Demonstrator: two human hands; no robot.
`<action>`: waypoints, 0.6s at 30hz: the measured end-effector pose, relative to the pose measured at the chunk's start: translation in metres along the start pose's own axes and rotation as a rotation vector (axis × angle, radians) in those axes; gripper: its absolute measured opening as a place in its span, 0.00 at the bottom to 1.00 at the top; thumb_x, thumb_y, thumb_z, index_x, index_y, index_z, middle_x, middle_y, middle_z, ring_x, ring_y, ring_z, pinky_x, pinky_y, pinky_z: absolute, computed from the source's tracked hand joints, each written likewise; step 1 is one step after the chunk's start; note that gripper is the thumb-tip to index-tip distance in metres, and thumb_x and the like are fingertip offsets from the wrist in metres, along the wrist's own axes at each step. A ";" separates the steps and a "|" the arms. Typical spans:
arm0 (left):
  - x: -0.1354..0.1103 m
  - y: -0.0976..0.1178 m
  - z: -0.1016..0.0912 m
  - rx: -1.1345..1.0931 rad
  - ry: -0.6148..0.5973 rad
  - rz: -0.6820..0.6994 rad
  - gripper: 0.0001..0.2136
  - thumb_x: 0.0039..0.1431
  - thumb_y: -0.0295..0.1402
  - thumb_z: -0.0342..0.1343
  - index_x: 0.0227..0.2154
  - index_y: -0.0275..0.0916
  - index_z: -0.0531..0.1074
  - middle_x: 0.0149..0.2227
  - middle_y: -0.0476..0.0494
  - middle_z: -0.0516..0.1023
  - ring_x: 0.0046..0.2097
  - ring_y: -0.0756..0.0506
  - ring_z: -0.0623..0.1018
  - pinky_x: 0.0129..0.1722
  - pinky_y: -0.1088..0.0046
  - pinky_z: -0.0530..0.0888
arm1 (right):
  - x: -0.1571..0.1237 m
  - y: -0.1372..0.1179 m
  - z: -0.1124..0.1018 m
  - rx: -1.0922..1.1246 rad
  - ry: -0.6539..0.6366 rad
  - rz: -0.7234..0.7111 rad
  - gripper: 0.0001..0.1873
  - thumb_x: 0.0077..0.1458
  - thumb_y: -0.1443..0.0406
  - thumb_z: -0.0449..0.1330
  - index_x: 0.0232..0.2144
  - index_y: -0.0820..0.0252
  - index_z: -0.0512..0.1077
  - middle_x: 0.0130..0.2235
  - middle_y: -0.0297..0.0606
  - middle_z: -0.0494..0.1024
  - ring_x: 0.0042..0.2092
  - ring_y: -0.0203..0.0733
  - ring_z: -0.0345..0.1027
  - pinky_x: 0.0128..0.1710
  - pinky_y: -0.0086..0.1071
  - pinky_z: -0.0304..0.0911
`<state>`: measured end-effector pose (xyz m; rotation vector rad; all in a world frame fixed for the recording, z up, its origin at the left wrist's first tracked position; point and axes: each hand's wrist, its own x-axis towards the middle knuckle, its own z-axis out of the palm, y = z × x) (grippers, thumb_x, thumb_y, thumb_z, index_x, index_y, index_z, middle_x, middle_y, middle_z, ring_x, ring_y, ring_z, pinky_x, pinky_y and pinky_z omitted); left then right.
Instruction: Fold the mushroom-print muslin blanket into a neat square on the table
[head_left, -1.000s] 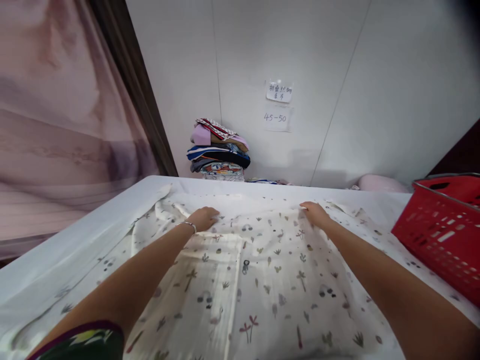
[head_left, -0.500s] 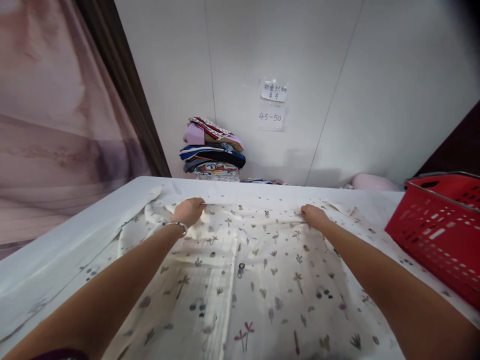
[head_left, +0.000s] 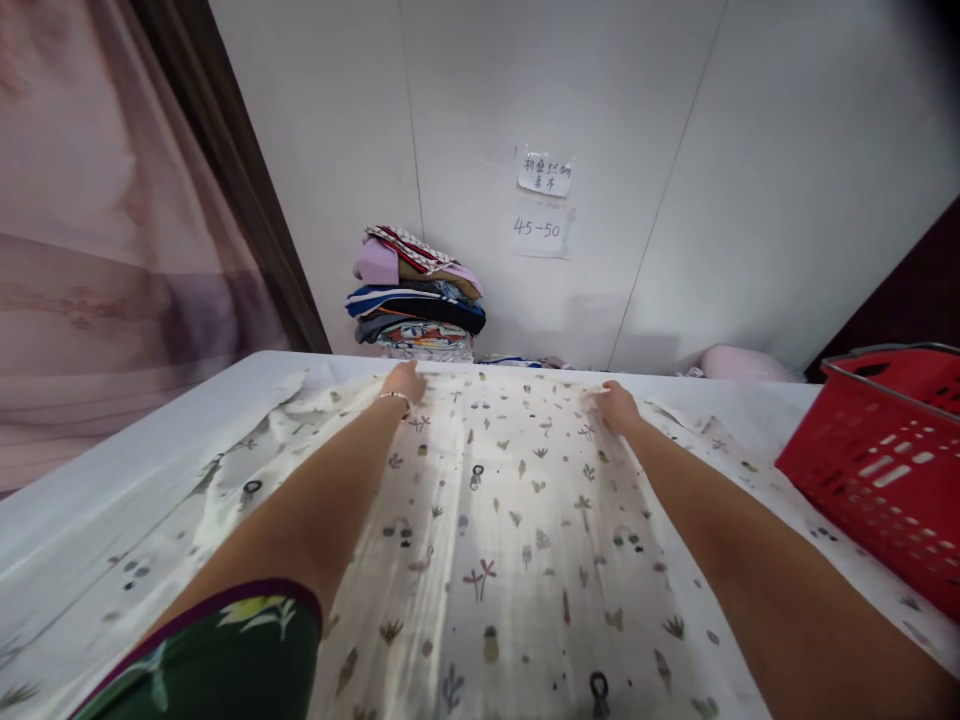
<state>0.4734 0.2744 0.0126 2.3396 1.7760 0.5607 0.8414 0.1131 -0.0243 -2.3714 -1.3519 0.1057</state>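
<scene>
A white cloth (head_left: 517,540) printed with small plants and animals lies spread over the white-covered table (head_left: 150,420). Both my arms reach far across it. My left hand (head_left: 403,382), with a thin bracelet at the wrist, is closed on the cloth's far edge near the table's back. My right hand (head_left: 616,405) pinches the same far edge further right. The cloth is stretched taut and flat between the two hands.
A stack of folded clothes (head_left: 416,295) stands against the wall behind the table. A red plastic basket (head_left: 877,460) sits at the right. Two paper notes (head_left: 544,200) hang on the wall. A pink curtain (head_left: 90,220) hangs at the left. A pale pink item (head_left: 742,363) lies at the back right.
Both hands have moved away from me to the table's far edge, pulling the cloth's edge along. The cloth now lies flatter and stretched out.
</scene>
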 end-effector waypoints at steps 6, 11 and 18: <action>-0.062 -0.009 0.018 0.024 -0.144 0.135 0.22 0.57 0.35 0.49 0.55 0.38 0.61 0.64 0.38 0.47 0.52 0.43 0.70 0.54 0.70 0.64 | -0.054 0.008 0.003 0.056 -0.082 -0.170 0.19 0.54 0.64 0.49 0.47 0.60 0.68 0.51 0.40 0.70 0.52 0.42 0.62 0.52 0.32 0.56; -0.153 -0.037 -0.013 -0.023 -0.226 0.371 0.19 0.56 0.40 0.47 0.49 0.41 0.68 0.58 0.44 0.62 0.56 0.44 0.67 0.57 0.69 0.63 | -0.127 0.066 -0.021 0.092 -0.082 -0.242 0.17 0.51 0.58 0.49 0.40 0.55 0.72 0.49 0.38 0.72 0.50 0.47 0.65 0.51 0.40 0.60; -0.307 -0.079 -0.053 -0.012 -0.207 0.515 0.25 0.51 0.47 0.53 0.54 0.57 0.62 0.57 0.51 0.64 0.55 0.43 0.68 0.52 0.65 0.70 | -0.228 0.251 -0.050 0.076 0.162 -0.026 0.16 0.39 0.48 0.53 0.31 0.40 0.72 0.43 0.46 0.74 0.48 0.59 0.65 0.52 0.50 0.57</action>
